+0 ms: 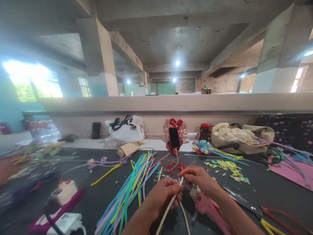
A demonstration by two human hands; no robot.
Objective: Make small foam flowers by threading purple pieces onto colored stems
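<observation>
Fuzzy cream pipe cleaner (168, 205), left hand (160, 195), right hand (199, 179) pinching

On the tabletop (269, 192), a stem (168, 207) runs between the fingers (177, 189) of both hands. Left of the fingers lies a bundle of stems (129, 189). Behind them a phone (174, 137) stands upright. Right of them lie scissors (246, 205), and scraps (228, 168) farther back.
</observation>
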